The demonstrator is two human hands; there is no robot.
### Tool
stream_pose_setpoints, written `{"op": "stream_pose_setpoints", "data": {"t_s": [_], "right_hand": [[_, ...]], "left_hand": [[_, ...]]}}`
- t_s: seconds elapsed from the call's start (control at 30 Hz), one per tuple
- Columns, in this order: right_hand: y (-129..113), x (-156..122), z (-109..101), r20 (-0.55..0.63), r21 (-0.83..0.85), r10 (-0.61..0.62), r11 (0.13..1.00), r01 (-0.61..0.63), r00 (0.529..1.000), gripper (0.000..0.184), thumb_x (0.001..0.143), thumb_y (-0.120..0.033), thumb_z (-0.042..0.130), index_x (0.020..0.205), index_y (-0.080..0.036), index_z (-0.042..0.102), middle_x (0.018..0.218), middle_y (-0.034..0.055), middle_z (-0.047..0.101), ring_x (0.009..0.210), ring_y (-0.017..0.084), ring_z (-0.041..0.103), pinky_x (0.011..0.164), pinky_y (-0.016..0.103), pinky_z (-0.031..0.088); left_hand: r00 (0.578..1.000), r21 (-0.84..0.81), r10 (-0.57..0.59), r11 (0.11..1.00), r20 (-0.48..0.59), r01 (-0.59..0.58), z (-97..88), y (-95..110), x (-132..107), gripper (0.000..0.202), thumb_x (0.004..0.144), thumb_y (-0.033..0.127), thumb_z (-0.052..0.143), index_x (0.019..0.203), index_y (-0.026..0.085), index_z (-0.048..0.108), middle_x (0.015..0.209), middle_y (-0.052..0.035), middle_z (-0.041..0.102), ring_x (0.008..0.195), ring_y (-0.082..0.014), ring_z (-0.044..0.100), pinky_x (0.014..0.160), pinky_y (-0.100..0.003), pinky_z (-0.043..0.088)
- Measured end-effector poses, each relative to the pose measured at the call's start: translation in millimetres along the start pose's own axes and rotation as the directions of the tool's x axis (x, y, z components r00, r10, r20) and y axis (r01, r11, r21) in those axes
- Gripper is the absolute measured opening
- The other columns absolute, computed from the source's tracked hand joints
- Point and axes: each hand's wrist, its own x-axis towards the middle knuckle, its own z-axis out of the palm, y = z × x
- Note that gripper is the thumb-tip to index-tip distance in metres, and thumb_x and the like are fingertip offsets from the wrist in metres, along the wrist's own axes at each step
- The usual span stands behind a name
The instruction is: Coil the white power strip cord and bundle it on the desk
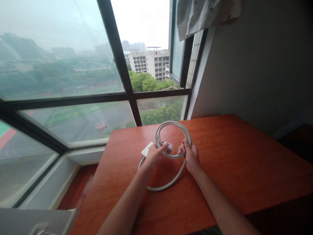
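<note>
A white power strip (147, 149) with a thick white cable (171, 124) lies on a reddish wooden table (232, 156). The cable is wound into a round coil that rises off the table, and a loose loop (166, 186) trails toward me. My left hand (154, 156) is closed over the power strip and the coil's left side. My right hand (190, 155) is closed around the coil's right side. Both hands hold the coil up in front of me.
A large window with dark frames (122, 65) runs behind and left of the table, its low sill (80, 153) beside the table's left edge. A grey wall (256, 65) stands at the right. Pale cloth (207, 14) hangs at the top right.
</note>
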Motion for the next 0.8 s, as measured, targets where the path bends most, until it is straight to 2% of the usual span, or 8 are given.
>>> {"op": "stream_pose_setpoints", "data": {"t_s": [0.17,0.43,0.63,0.8], "right_hand": [[2,1,-1,-0.002,0.011,0.012,1.000,-0.012,1.000,0.034,0.084,-0.052,0.061,0.075,-0.021,0.048,0.051,-0.0081,0.039,0.047,0.009,0.046,0.049,0.021,0.041],[3,2,-2,-0.004,0.050,0.034,0.998,-0.034,0.999,0.034,0.082,-0.051,0.063,0.077,-0.021,0.049,0.050,-0.0091,0.038,0.046,0.009,0.045,0.047,0.021,0.040],[1,3,-3,-0.006,0.076,0.054,0.996,-0.053,0.999,0.032,0.082,-0.049,0.064,0.079,-0.021,0.050,0.051,-0.0092,0.039,0.046,0.009,0.045,0.047,0.021,0.040],[0,3,-3,-0.014,0.089,0.064,0.994,-0.062,0.998,0.032,0.081,-0.048,0.065,0.080,-0.020,0.050,0.050,-0.0094,0.039,0.046,0.008,0.044,0.047,0.020,0.038]], "left_hand": [[1.000,0.014,0.005,1.000,0.029,-0.005,-2.9,-4,3,0.035,0.065,0.038,0.080,0.078,0.011,0.062,0.071,-0.0048,0.066,0.066,-0.0158,0.062,0.067,-0.029,0.051],[0.999,0.245,0.052,0.968,0.000,-0.050,-9.2,0,5,0.037,0.063,0.042,0.079,0.074,0.010,0.066,0.067,-0.0078,0.067,0.063,-0.0180,0.063,0.059,-0.025,0.047],[1.000,0.218,0.006,0.976,0.010,-0.008,-11.8,-3,5,0.037,0.064,0.042,0.079,0.078,0.010,0.068,0.069,-0.0089,0.068,0.067,-0.0199,0.064,0.059,-0.026,0.047],[0.999,0.218,-0.033,0.976,0.028,0.026,-13.1,-3,7,0.039,0.066,0.046,0.077,0.077,0.010,0.067,0.070,-0.0072,0.066,0.064,-0.0171,0.062,0.057,-0.024,0.046]]}}
